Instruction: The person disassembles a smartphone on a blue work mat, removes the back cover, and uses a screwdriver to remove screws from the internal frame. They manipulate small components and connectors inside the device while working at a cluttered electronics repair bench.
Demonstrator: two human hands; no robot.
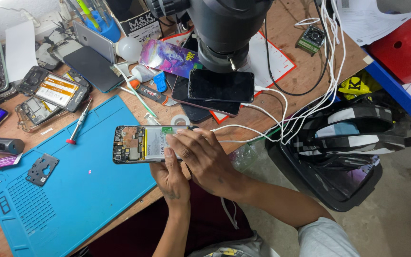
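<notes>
Hands share an opened phone [141, 144] above the blue mat [72, 190] at the tabletop edge: left hand [171, 178] grips its underside, right hand [200, 154] curls fingertips on its lower end, best pressed lightly beside the battery

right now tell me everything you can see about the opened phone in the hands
The opened phone has its back cover off, showing a pale battery in the middle, a dark circuit board with camera parts at its left end and a green patch near the right. It lies lengthwise, roughly level, held over the edge of the blue mat. The left hand supports it from below with the thumb on the battery; the right hand covers its right end.
</notes>
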